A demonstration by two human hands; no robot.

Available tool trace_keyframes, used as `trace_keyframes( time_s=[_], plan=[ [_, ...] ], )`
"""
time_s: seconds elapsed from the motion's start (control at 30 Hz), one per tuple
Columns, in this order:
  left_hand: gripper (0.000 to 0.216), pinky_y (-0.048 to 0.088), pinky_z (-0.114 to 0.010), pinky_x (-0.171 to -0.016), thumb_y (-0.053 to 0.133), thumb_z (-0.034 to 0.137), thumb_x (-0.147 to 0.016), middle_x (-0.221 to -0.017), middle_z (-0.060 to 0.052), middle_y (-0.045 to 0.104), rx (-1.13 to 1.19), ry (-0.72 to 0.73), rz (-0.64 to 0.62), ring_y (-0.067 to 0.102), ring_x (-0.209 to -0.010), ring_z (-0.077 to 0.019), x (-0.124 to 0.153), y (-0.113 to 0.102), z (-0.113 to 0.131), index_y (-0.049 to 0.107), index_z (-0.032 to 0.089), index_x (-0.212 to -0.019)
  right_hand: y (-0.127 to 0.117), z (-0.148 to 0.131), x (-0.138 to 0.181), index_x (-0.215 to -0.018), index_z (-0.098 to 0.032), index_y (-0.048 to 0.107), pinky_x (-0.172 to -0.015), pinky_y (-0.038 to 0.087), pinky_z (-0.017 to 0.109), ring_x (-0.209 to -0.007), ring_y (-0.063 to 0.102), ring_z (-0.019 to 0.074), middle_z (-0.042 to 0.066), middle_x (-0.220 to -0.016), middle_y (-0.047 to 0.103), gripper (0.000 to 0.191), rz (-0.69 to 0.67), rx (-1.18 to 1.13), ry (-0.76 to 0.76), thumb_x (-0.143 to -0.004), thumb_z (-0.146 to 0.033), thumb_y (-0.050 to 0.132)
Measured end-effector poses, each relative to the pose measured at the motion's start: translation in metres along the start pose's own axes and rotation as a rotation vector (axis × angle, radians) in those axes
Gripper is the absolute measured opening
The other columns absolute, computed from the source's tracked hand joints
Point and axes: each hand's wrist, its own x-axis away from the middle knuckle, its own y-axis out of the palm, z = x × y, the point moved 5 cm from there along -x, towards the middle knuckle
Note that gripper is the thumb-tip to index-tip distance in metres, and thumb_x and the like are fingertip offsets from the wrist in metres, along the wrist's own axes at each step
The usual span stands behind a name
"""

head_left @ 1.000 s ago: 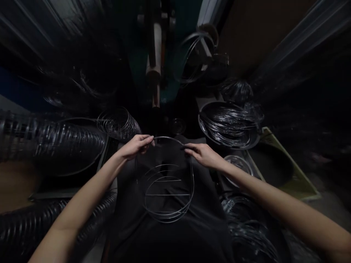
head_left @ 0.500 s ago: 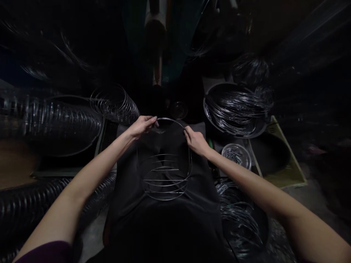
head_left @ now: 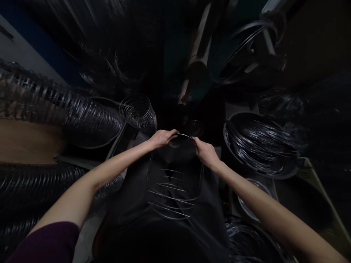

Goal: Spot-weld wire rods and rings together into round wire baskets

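A wire frame with a rounded bottom and several cross wires hangs over the dark apron on my lap. Its curved upper wire runs between both hands. My left hand is closed on that wire at the left of the arc, fingers pinched together. At the right of the arc my right hand grips the same wire, with the thumb side toward the middle. A short stretch of bare wire shows between them. The side wires drop below the hands and look faint against the dark cloth.
Stacked wire rings stand at the left, beside longer rows of rings. On the right, a round basin holds many loose wires. Below it is a clear bowl, partly behind my right forearm. A machine column rises ahead.
The view has turned, so the surroundings sit further right and tilted. My hands are closer together on the upper wire, and both still hold it.
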Motion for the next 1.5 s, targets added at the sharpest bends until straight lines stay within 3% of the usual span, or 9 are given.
trace_keyframes(
  time_s=[0.23,0.47,0.63,0.73,0.9,1.07,1.2,1.4,1.5],
  plan=[
    [0.031,0.037,-0.02,-0.06,0.037,0.036,-0.095,-0.089,-0.006,0.069,-0.126,-0.013,0.026,0.064,-0.079,-0.0152,0.003,-0.001,-0.01,0.061,0.019,-0.104,0.013,0.003,-0.008,-0.147,-0.026,0.019,-0.068,0.047,0.027,-0.082,0.065,0.0188,0.006,-0.1,0.067,0.064,-0.108,0.195,-0.039,-0.087,-0.011,0.034],
    [0.032,0.04,-0.024,-0.06,0.041,0.033,-0.093,-0.087,-0.009,0.069,-0.343,0.042,-0.112,0.065,-0.073,-0.0206,-0.011,-0.037,0.003,0.055,0.021,-0.118,-0.011,-0.016,-0.018,-0.149,-0.021,0.002,-0.065,0.05,0.029,-0.075,0.067,0.0195,0.011,-0.1,0.062,0.07,-0.114,0.411,-0.016,-0.087,-0.008,0.031],
    [0.031,0.041,-0.025,-0.06,0.04,0.021,-0.092,-0.083,-0.01,0.068,-0.43,0.026,-0.159,0.065,-0.07,-0.0201,-0.015,-0.041,-0.003,0.054,0.019,-0.119,-0.018,-0.025,-0.028,-0.147,-0.017,0.016,-0.062,0.049,0.027,-0.076,0.068,0.02,0.014,-0.101,0.061,0.063,-0.125,0.441,-0.042,-0.087,-0.005,0.028],
    [0.03,0.035,-0.021,-0.054,0.039,0.032,-0.094,-0.071,-0.005,0.064,-0.315,0.031,-0.123,0.06,-0.06,-0.0153,-0.014,-0.042,-0.01,0.058,0.02,-0.113,-0.024,-0.023,-0.035,-0.145,-0.024,0.024,-0.064,0.049,0.027,-0.078,0.067,0.0199,0.011,-0.1,0.063,0.062,-0.107,0.399,-0.065,-0.086,-0.006,0.032],
    [0.034,0.024,-0.022,-0.048,0.035,0.036,-0.094,-0.056,-0.001,0.052,-0.171,0.068,0.088,0.044,-0.046,-0.0102,-0.025,-0.087,-0.001,0.063,0.017,-0.098,-0.072,-0.022,-0.048,-0.142,-0.03,0.029,-0.064,0.047,0.03,-0.077,0.066,0.0226,0.009,-0.099,0.067,0.055,0.072,0.377,-0.005,-0.09,-0.014,0.031],
    [0.028,0.023,-0.023,-0.05,0.043,0.032,-0.092,-0.051,0.001,0.049,-0.135,0.074,0.1,0.037,-0.043,-0.0095,-0.042,-0.12,0.013,0.065,0.017,-0.083,-0.101,-0.026,-0.058,-0.131,-0.028,0.042,-0.063,0.043,0.029,-0.075,0.065,0.0225,0.008,-0.091,0.069,0.042,0.074,0.312,-0.005,-0.091,-0.019,0.031],
    [0.027,0.027,-0.022,-0.052,0.043,0.031,-0.092,-0.056,0.0,0.057,-0.102,0.091,0.097,0.043,-0.047,-0.0101,-0.051,-0.122,0.012,0.066,0.017,-0.087,-0.103,-0.023,-0.065,-0.129,-0.026,0.045,-0.062,0.043,0.03,-0.075,0.065,0.0235,0.01,-0.089,0.068,0.04,0.072,0.319,-0.011,-0.094,-0.024,0.027],
    [0.026,0.029,-0.021,-0.053,0.044,0.031,-0.092,-0.058,0.0,0.059,-0.097,0.098,0.092,0.045,-0.046,-0.0103,-0.057,-0.115,0.001,0.067,0.018,-0.09,-0.098,-0.015,-0.076,-0.143,-0.037,0.026,-0.062,0.043,0.03,-0.077,0.066,0.0245,0.01,-0.089,0.068,0.053,0.052,0.359,0.01,-0.092,-0.021,0.029],
    [0.025,0.027,-0.021,-0.051,0.045,0.031,-0.091,-0.055,0.001,0.055,-0.077,0.105,0.105,0.042,-0.045,-0.0097,-0.056,-0.115,-0.001,0.066,0.018,-0.089,-0.098,-0.014,-0.078,-0.139,-0.035,0.035,-0.06,0.042,0.029,-0.075,0.066,0.0244,0.01,-0.089,0.068,0.045,0.056,0.307,0.016,-0.095,-0.032,0.025]
  ],
)
